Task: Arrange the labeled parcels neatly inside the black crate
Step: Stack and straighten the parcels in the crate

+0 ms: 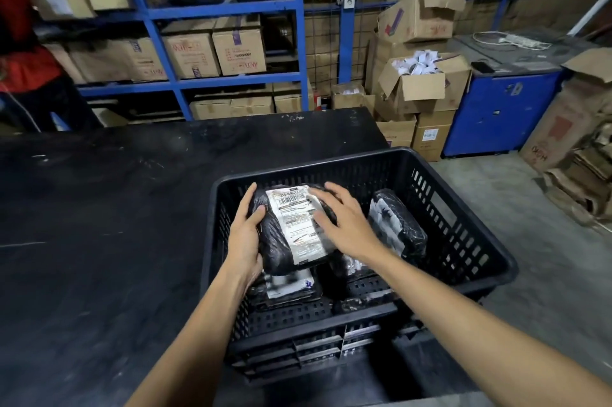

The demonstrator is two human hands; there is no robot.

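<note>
Inside the slotted black plastic crate point(457, 224), a lumpy black-wrapped parcel point(281, 241) with white label — gripped at its edge by left hand point(246, 234), right hand point(344, 221) spread flat, touching it. Beside, another wrapped parcel point(397, 224); underneath, dark scuffed table point(99, 224).

Racks point(212, 12): blue steel, stacked with cartons point(239, 50)
Table point(99, 224): black, scuffed
Floor point(546, 241): grey concrete
Cabinet point(503, 115): blue, right
Wall: wire mesh point(324, 42)

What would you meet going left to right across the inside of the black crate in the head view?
Left hand → labeled parcel it grips → right hand laid open on that parcel → upright parcel → crate's right wall.
</note>
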